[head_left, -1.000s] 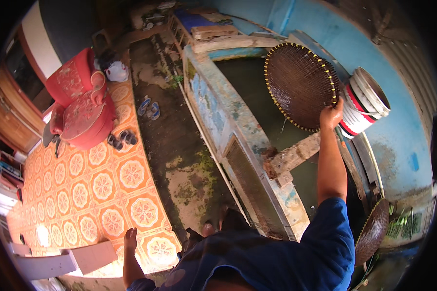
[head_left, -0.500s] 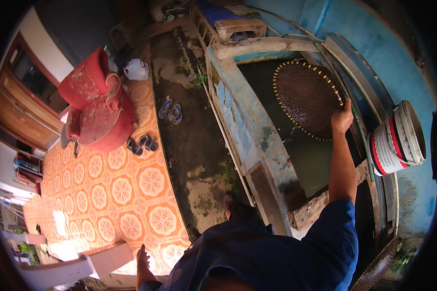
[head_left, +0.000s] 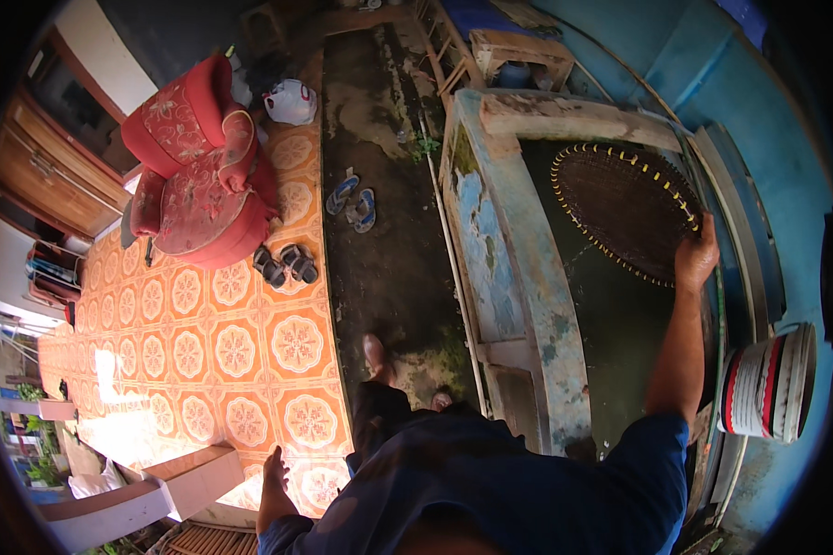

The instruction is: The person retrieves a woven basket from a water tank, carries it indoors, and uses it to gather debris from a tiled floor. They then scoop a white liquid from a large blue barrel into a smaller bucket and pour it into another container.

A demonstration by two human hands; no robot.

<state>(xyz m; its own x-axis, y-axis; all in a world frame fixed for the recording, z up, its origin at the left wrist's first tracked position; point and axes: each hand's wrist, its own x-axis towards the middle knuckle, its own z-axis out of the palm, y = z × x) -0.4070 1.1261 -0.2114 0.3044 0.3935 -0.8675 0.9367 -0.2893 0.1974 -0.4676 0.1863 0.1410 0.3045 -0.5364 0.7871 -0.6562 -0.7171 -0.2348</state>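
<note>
My right hand [head_left: 697,256] is closed on the near right edge of a round, dark mesh hoop net [head_left: 625,208]. Its rim is lashed with yellow and pale ties. The net lies tilted over the greenish-brown water [head_left: 625,342] of a concrete tank; whether its underside touches the water I cannot tell. My left hand [head_left: 275,479] hangs low at my left side above the orange tiles, fingers apart and holding nothing.
The tank's worn blue-grey wall [head_left: 514,268] stands beside a dark, wet walkway [head_left: 379,305] with blue flip-flops [head_left: 352,202]. A white bucket [head_left: 770,384] is at the right. Left are a red armchair [head_left: 194,166], dark sandals [head_left: 285,265] and a low ledge [head_left: 194,481].
My view has shifted, and one foot now shows further forward on the walkway. The net stays in my right hand and looks darker and flatter. My left hand remains empty.
</note>
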